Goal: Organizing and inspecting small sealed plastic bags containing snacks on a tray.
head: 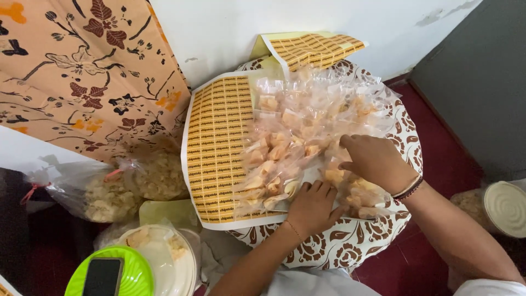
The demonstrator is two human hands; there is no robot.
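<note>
A heap of small clear plastic packets filled with pale snack chips lies on a round tray with a brown-and-white floral pattern. A sheet of small brown-and-yellow stickers lies on the tray's left half, partly under the packets. My left hand rests at the near edge of the heap, fingers curled onto a packet and the sheet's edge. My right hand presses down on packets at the right of the heap, fingers bent among them. Whether either hand grips one packet is hard to tell.
A second sticker sheet leans on the white wall behind the tray. Two large clear bags of chips lie at left below a floral cloth. A green lid with a dark phone and a round tin sit nearby.
</note>
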